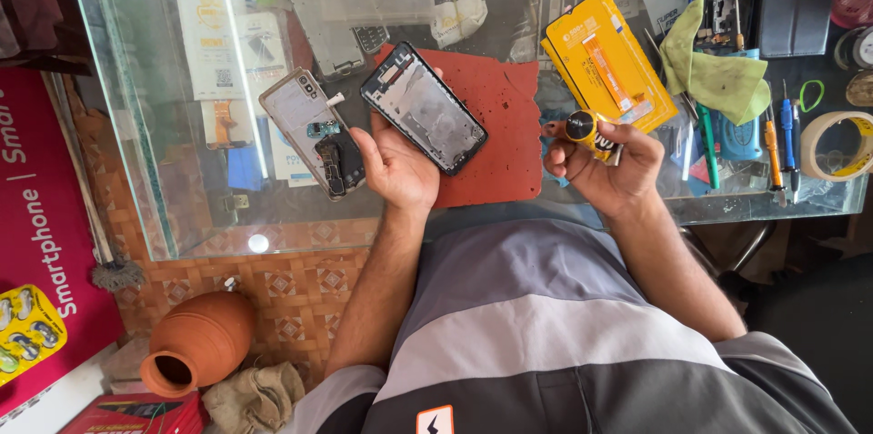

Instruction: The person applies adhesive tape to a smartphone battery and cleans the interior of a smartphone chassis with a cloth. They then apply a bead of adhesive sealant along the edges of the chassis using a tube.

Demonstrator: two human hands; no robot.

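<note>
Above the red rubber work mat [496, 138] on the glass counter [164, 152], we hold a black, opened phone frame with its bare grey metal inside facing up [424, 107]; it rests tilted in our left hand [393, 164], the palm under its lower edge and the thumb and fingers clasping its sides. Our right hand [605, 158] is clenched around a small yellow glue tube with a black cap [587, 129], the capped end pointing toward the frame but well apart from it. To handle this well, we judge that the frame should stay level and gripped only by its edges, and the tube should be steadied close to the rim so that any bead stays thin and even. Our left forearm comes up from below with the wrist bent back; our right wrist is turned inward, knuckles toward the mat. Just beside the left hand lies a second opened phone with a silver back and exposed circuit parts [314, 129]. Farther right we see a yellow flat package [609, 65], a green cloth [714, 75], several screwdrivers [773, 147] and a roll of tape [837, 145].
</note>
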